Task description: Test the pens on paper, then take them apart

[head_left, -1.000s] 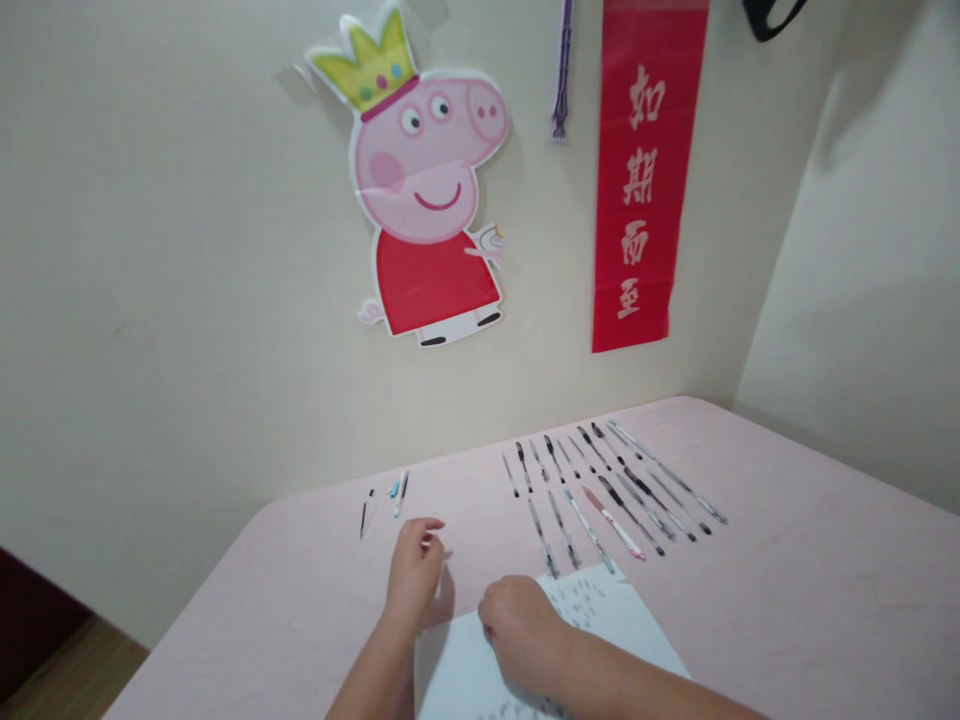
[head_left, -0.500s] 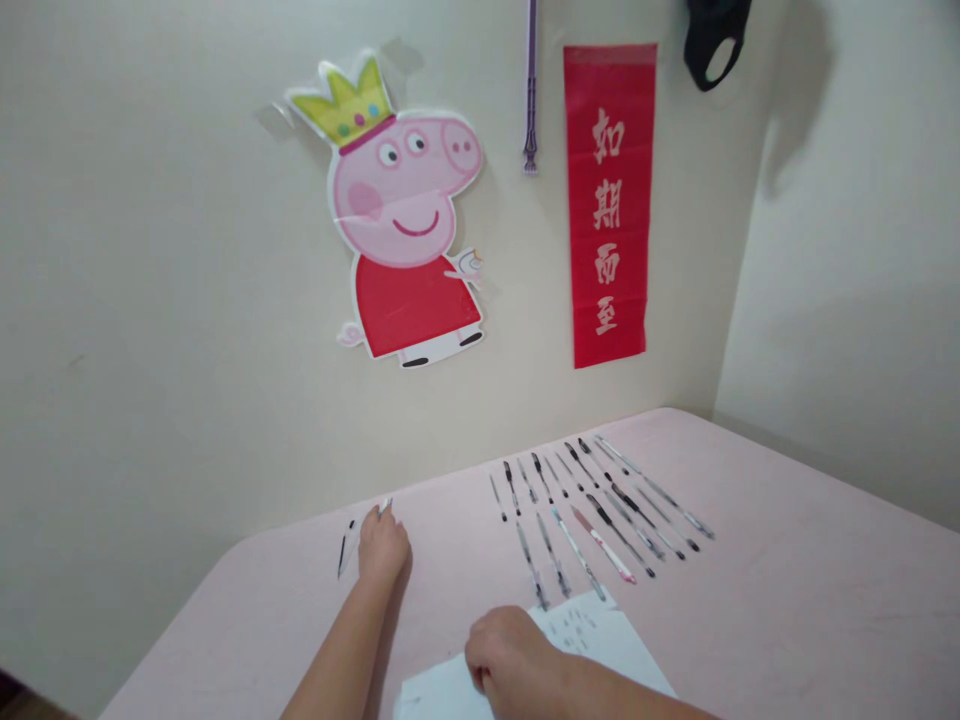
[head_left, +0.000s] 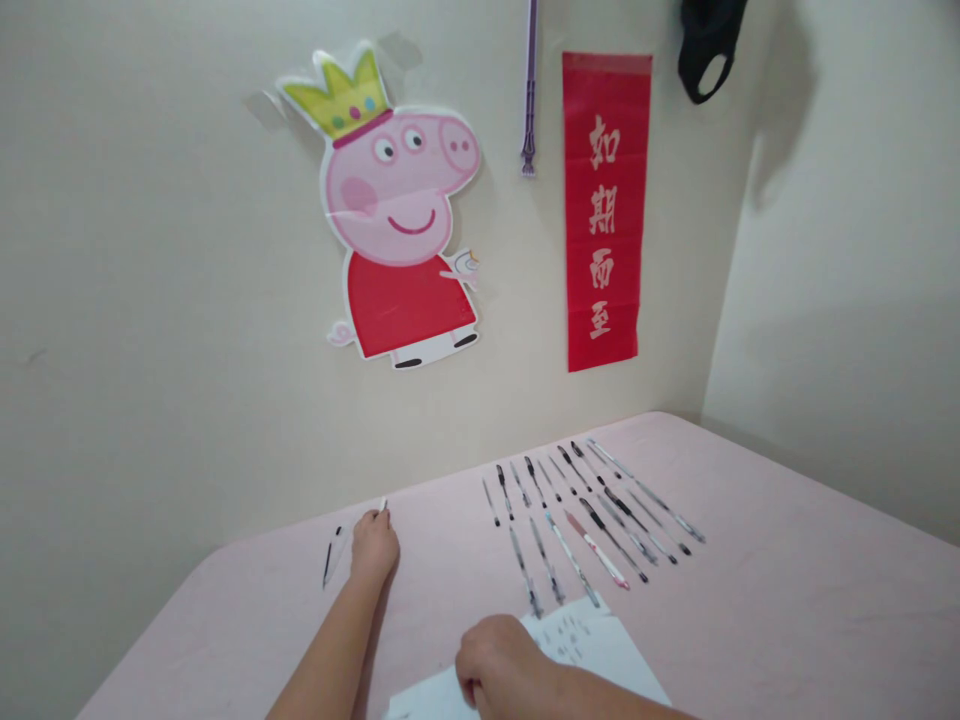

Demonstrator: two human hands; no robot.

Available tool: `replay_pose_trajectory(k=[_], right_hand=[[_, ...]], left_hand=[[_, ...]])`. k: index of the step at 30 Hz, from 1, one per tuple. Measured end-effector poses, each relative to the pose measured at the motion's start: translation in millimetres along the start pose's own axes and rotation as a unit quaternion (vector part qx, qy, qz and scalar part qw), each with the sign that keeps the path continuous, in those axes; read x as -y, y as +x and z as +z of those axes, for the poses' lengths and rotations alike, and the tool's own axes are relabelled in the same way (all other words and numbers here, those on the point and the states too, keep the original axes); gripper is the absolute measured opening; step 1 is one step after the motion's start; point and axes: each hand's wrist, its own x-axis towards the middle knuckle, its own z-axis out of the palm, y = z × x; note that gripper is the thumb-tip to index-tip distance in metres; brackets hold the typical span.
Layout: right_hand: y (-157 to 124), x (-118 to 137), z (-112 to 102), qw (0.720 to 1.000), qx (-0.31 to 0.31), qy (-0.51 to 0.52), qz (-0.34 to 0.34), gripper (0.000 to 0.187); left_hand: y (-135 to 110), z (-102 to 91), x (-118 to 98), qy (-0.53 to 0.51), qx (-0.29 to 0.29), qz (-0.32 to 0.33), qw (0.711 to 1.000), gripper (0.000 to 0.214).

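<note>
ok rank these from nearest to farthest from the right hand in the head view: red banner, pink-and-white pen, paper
From the right hand:
1. Paper, directly beneath it
2. Pink-and-white pen, ahead and to the right, on the table
3. Red banner, up on the wall

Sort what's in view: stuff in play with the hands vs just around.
In play:
left hand, at a slim pale item, mostly hidden
right hand, over the paper
rows of pens, likely
dark slim piece left of the left hand

Just around:
pig cutout
red banner
purple strip
black looped item
</note>
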Motion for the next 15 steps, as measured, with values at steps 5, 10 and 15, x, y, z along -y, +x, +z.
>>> replay_pose_trajectory(k=[5, 10, 15], right_hand=[[-1.4, 3.1, -10.3, 1.000, 0.015, 0.004, 0.000, 0.018], [-3.5, 1.7, -8.4, 0.999, -0.013, 0.041, -0.005, 0.019], [-8.9, 3.3, -9.6, 0.995, -0.049, 0.080, -0.014, 0.019]], left_hand=[[-8.7, -5.4, -8.4, -0.062, 0.021, 0.046, 0.997, 0.037], [-39.6, -14.5, -27.9, -0.133, 0.044, 0.106, 0.984, 0.038], [-75.5, -29.2, -39.4, -0.266, 0.076, 0.106, 0.955, 0.042]])
